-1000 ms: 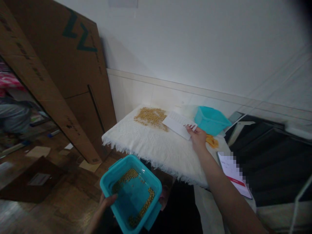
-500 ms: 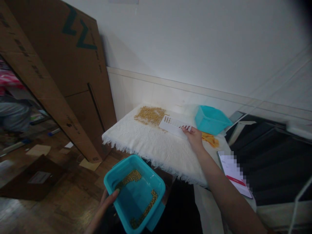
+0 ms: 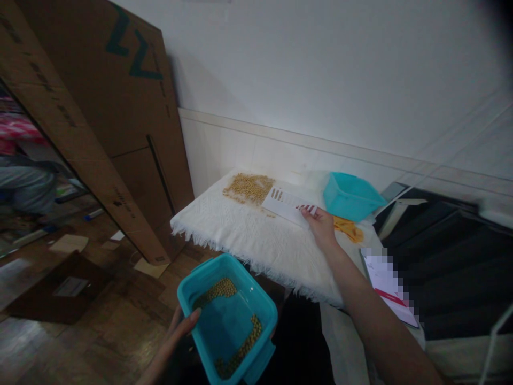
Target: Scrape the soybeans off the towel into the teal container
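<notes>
My left hand (image 3: 181, 332) grips the near left rim of a turquoise plastic bin (image 3: 258, 297), thumb over the edge, below the table's front edge. Yellowish soybeans (image 3: 222, 289) lie in two bands along opposite sides inside it. With my right hand (image 3: 323, 227) I hold a flat white slotted plastic piece (image 3: 282, 209) by its right end. Its left end meets a spread of the same beans (image 3: 250, 187) on the white cloth. Behind my right hand stands a second turquoise bin (image 3: 334, 200), whose inside bottom is hidden.
A fringed white cloth (image 3: 216, 224) covers the table against the wall. An orange cloth (image 3: 349, 230) lies by the second bin, and a tablet-like screen (image 3: 388, 289) is at the right edge. A tall cardboard box (image 3: 132, 112) stands left; flattened cardboard (image 3: 52, 297) is on the floor.
The whole view has shifted slightly, so everything appears a little further right. Both hands keep their holds, and the beans look the same.
</notes>
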Demonstrator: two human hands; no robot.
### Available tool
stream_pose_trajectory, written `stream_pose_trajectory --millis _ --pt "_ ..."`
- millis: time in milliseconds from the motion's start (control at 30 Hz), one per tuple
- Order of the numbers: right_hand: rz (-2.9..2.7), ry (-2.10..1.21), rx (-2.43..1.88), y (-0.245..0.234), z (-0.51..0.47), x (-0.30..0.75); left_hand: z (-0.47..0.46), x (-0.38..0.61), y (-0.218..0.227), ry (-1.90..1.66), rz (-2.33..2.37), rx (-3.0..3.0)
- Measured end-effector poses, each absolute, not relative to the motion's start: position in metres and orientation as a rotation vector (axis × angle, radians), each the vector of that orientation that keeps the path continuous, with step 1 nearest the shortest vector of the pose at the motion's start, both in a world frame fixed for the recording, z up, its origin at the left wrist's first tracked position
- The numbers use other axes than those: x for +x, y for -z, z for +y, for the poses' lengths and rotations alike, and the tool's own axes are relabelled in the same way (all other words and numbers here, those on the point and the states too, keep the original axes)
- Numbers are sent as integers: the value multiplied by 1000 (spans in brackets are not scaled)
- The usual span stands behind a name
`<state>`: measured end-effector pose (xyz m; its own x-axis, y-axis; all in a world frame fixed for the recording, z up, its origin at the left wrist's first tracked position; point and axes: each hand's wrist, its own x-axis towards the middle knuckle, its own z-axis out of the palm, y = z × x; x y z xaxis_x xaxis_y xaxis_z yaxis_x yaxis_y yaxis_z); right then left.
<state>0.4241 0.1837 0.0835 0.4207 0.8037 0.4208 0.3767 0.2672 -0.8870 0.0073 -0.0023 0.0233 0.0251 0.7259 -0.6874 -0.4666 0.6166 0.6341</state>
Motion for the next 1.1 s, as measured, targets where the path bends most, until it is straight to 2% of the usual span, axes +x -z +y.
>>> stream_pose_trajectory --millis 400,1100 --pt "-1148 -528 -1303 -85 182 423 -1 1 -18 -971 1198 304" --pt "-1152 -545 -1281 -90 179 423 5 -1 7 -976 1216 284"
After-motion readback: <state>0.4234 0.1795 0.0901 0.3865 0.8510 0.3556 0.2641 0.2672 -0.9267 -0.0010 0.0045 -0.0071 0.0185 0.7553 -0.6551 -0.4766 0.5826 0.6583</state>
